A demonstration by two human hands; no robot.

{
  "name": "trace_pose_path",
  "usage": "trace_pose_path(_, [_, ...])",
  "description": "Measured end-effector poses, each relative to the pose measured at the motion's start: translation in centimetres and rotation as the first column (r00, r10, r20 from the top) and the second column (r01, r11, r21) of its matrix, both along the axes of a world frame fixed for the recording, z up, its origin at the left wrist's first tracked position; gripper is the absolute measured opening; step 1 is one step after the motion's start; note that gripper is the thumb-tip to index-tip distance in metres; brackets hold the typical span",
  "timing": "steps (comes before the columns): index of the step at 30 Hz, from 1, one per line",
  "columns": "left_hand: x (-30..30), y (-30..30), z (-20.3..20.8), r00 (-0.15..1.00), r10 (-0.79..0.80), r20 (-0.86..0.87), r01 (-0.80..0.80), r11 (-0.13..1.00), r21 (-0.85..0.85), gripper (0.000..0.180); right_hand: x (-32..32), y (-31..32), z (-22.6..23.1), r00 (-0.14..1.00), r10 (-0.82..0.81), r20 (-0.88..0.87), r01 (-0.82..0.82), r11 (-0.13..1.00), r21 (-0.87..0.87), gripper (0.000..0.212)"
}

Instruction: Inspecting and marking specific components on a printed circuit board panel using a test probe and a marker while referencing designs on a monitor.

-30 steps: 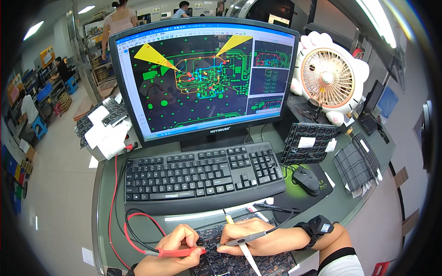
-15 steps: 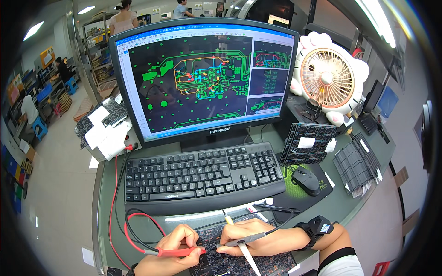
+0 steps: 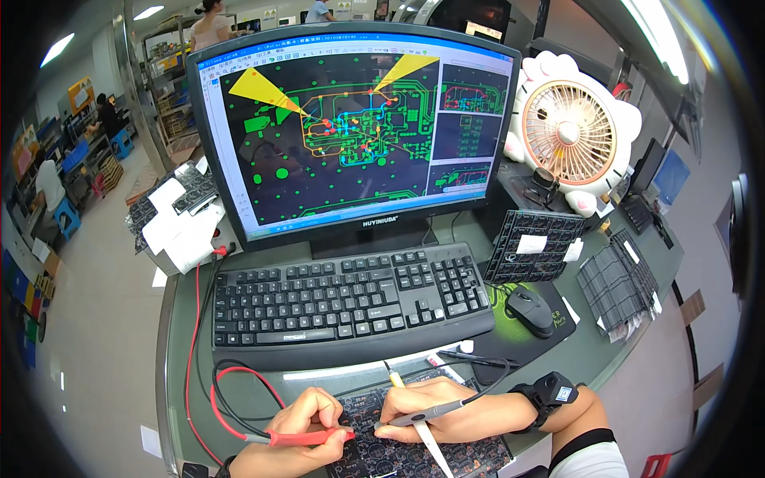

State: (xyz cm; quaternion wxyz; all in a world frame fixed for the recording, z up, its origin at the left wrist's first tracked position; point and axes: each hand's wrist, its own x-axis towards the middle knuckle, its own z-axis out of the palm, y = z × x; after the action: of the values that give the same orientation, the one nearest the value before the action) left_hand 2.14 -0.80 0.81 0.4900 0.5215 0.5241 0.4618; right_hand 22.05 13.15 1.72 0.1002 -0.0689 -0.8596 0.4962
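A dark circuit board panel (image 3: 474, 456) lies flat at the desk's near edge, partly hidden under both hands. My left hand (image 3: 307, 418) is closed round a red test probe (image 3: 299, 438), its tip angled toward the board's left part. Pinched in my right hand (image 3: 442, 398) is a grey test probe (image 3: 434, 413), pointing down left at the board. A white pen-like tool (image 3: 433, 452) with a yellow section also passes through that hand. Whether either probe tip touches the board cannot be made out.
Beyond my hands stand a black keyboard (image 3: 351, 307) and a monitor (image 3: 335, 143) showing a board layout. To the right are a mouse (image 3: 529, 311), an upright board panel (image 3: 534, 247), stacked panels (image 3: 613, 279) and a white fan (image 3: 567, 131). Probe cables (image 3: 195, 342) run along the left.
Two yellow wedges now show on the monitor, pointing at spots in the layout. Both hands and their probes hold nearly the same place. The view has shifted slightly.
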Motion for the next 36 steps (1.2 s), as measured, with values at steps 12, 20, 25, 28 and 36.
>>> trace_pose_path(12, [-0.5, 0.4, -0.6, 0.997, -0.043, 0.056, 0.043, 0.999, 0.008, 0.026, -0.4, 0.0, -0.6, 0.989, -0.027, -0.145, 0.033, 0.999, 0.042, 0.024])
trace_pose_path(20, [-0.4, 0.4, 0.0, 0.998, -0.057, 0.033, 0.057, 0.998, 0.007, 0.029, 0.0, 0.4, 0.1, 0.997, -0.019, -0.07, 0.014, 0.997, -0.073, 0.019])
trace_pose_path(25, [-0.7, 0.5, -0.2, 0.998, -0.065, 0.02, 0.064, 0.998, 0.008, 0.03, 0.9, 1.0, 0.6, 0.994, -0.106, -0.008, 0.103, 0.982, -0.161, 0.021])
trace_pose_path(28, [-0.8, 0.4, -0.3, 0.996, -0.076, 0.039, 0.076, 0.997, -0.003, 0.03, 1.0, 1.0, 0.2, 0.993, -0.104, -0.058, 0.094, 0.984, -0.152, 0.019])
trace_pose_path(36, [-1.1, 0.5, -0.3, 0.994, -0.111, 0.0, 0.11, 0.994, 0.021, 0.03, 1.5, 0.9, -1.2, 0.99, -0.093, -0.108, 0.068, 0.974, -0.216, 0.018])
